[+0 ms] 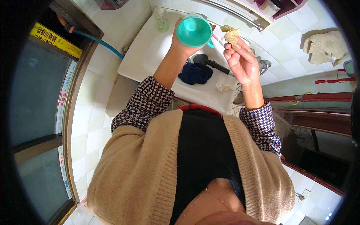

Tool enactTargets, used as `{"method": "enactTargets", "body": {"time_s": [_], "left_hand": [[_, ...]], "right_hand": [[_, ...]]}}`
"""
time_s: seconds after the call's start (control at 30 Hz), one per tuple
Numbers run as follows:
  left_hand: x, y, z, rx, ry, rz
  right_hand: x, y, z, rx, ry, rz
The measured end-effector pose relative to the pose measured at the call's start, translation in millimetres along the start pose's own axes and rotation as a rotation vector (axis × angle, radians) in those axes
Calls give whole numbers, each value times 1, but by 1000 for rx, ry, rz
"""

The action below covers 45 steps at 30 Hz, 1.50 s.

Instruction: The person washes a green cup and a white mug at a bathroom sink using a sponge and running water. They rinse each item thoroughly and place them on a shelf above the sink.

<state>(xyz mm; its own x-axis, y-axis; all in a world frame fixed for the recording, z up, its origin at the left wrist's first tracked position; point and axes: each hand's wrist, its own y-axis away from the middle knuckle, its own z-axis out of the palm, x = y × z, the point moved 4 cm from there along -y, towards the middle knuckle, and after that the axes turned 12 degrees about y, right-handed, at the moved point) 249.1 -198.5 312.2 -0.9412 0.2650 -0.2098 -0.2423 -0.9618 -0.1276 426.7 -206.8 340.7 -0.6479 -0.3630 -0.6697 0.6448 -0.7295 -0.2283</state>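
Observation:
Above the white washbasin [132, 60], my left hand [182, 46] grips a turquoise plastic cup [194, 31], its mouth tilted towards me. The inside of the cup shows no contents. To its right, my right hand [243, 60] pinches a crumpled beige cloth [231, 35] between thumb and fingers. Below the hands, a black shower head [211, 63] rests on a bundled dark blue cloth [195, 73] in the basin. A small whitish cloth [224, 87] lies on the basin's near right part. Something thin and pink, partly hidden, shows between the cup and my right hand.
A clear pump bottle [161, 21] stands at the basin's far left corner. Chrome taps [263, 65] project from the right wall. A metal towel bar [233, 12] runs along the far wall, and a beige towel [324, 46] hangs right. A blue hose [98, 42] reaches the basin's left.

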Motion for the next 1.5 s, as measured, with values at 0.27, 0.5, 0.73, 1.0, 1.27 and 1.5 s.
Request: {"method": "enactTargets", "body": {"time_s": [0.27,0.5,0.73,1.0,1.27,1.5], "left_hand": [[-3,-6,3,39,-273,193],[-42,0,10,158,-582,341],[-36,5,-6,214,-662,552],[-33,17,-15,314,-674,497],[-2,50,14,311,-1276,134],[-33,38,29,157,-1056,434]], "right_hand": [[-15,6,18,188,885,-348],[5,-11,58,-47,1940,-911],[33,-29,38,6,1464,-648],[44,-51,40,-200,1976,-471],[42,-38,-6,-173,1349,-361],[49,-20,30,30,382,71]]}}
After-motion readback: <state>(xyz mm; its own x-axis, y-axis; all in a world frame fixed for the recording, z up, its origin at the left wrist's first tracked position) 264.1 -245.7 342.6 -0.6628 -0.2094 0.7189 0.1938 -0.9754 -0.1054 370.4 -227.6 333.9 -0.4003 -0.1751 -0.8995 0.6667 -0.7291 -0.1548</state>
